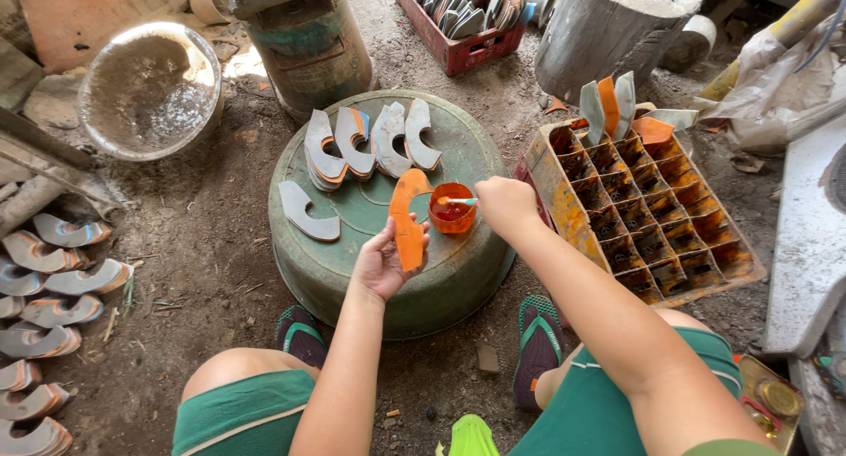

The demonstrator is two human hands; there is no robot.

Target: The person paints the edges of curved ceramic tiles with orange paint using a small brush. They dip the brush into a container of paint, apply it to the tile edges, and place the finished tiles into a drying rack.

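- Here, seen from above, a person sits on dirt ground with an upturned green basin (388,284) between the knees, used as a work surface.
- The left hand (381,264) is closed around the lower end of a curved, crescent-shaped piece (406,216), coated orange, holding it upright over the basin.
- The right hand (504,205) pinches a small brush (462,201), its tip dipped in a little orange cup of paint (451,209) standing on the basin, just beside the held piece.
- Four grey crescent pieces (370,143), some with orange patches, lie overlapping along the basin's far side; one plain grey piece (307,213) lies apart at the left.
- A paint-stained divided crate (648,214) sits to the right, with a few pieces standing in its far corner.
- More crescents (44,324) lie in a row on the ground at left; a red crate (471,15) of them stands beyond.
- To coat well, I judge the brush should be loaded lightly, wiped on the cup's rim, and drawn along the curve while the fingers stay off wet paint.
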